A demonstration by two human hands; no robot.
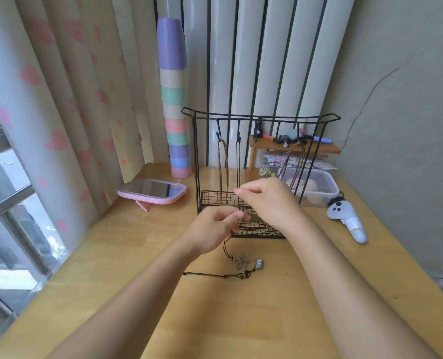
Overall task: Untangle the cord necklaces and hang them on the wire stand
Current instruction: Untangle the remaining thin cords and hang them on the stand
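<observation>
Wire stand (215, 200): basket middle hidden behind left hand (215, 229) and right hand (269, 200); dark cord (224, 244) partly lost within both pinches; pendants (241, 263) too small to identify; forearms (137, 294) cropped at bottom.

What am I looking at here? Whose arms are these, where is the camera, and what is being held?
There is no machine. A person's two bare hands do the work, and the single picture comes from a camera worn on their head, looking forward and down. The left hand and right hand each pinch a dark cord in front of the black wire stand. Below the left hand, the cord runs down to pendants lying on the table. Other cords hang from the stand's hooks. Also on the table are a mirror, cups, a box and a controller.
</observation>
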